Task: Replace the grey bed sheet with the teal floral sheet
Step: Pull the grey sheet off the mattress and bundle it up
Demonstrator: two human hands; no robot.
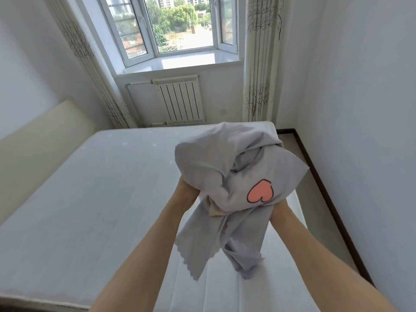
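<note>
Both the left hand (188, 192) and right hand (278, 211) clutch the bundled grey sheet (227, 176) above the stripped mattress (90, 199) below them; teal sheet unseen, fitting outstanding.

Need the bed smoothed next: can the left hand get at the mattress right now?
Probably not yet: the left hand grips the bunched grey sheet together with the right hand, though the bare mattress lies unobstructed below.

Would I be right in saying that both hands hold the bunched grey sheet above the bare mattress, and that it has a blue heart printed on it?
Not quite: the heart is pink with a dark outline, not blue, as the head view shows. The rest holds: the left hand and right hand hold the bunched grey sheet above the bare mattress.
</note>
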